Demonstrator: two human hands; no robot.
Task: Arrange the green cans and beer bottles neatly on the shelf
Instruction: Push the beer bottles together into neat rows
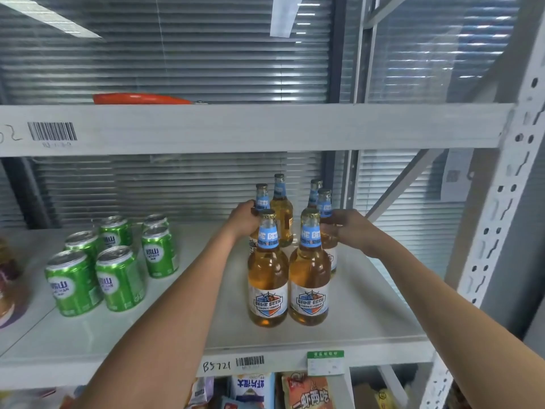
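Here, six amber glass beer bottles with blue neck labels stand upright on the pale grey metal shelf [354,314], long axes vertical and caps up, in two columns running front to back. The left hand [246,219] wraps the shoulder of the middle-left bottle [262,199], and the right hand [343,228] is curled around the middle-right bottle [325,205]; both hands are closed on the glass.

Just in front of the two grips, nearest the camera, stand the front-left bottle [267,278] and the front-right bottle [309,276], side by side with their shield labels facing outward. Behind the grips rise the back-left bottle [280,208] and the back-right bottle [315,193].

Well to the left of the left hand, six green aluminium cans [119,280] stand upright in a loose cluster, tops up.

The lower bodies of both held bottles are hidden by the front pair, and the fingers are mostly out of sight behind the glass. The back-right bottle shows only its neck. A dark, rounded object at the far left edge is cut off and cannot be made out. Below the shelf, the snack packets [306,391] are cropped by the frame.
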